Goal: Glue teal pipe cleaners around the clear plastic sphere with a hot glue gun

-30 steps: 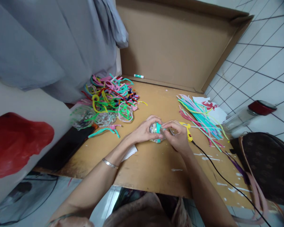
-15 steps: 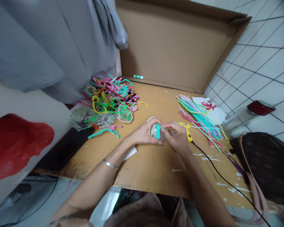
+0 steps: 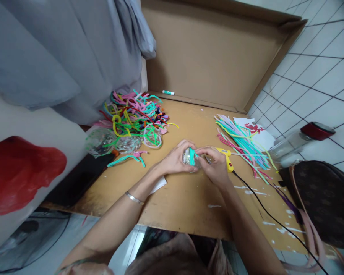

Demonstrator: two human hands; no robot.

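My left hand (image 3: 177, 157) is wrapped round a small clear rounded container (image 3: 187, 156), lifted over the table. A teal pipe cleaner (image 3: 192, 156) lies across the container as a band. My right hand (image 3: 215, 162) pinches at the right edge of that band, its thumb and forefinger close together by the pipe cleaner's end. Just behind my right hand rests a yellow glue gun (image 3: 228, 160), partly covered by the hand.
Left of my hands lies a tangled heap of pipe cleaners (image 3: 132, 114) with clear round containers (image 3: 128, 144). At right are straight pipe cleaners (image 3: 242, 141), a bottle (image 3: 292, 145), a brown bag (image 3: 326, 202) and a black cord (image 3: 258, 198). A cardboard panel (image 3: 218, 57) stands behind.
The container has turned slightly in my left hand, and its teal band looks more tilted. My right fingers stay at the band's edge, almost unmoved.
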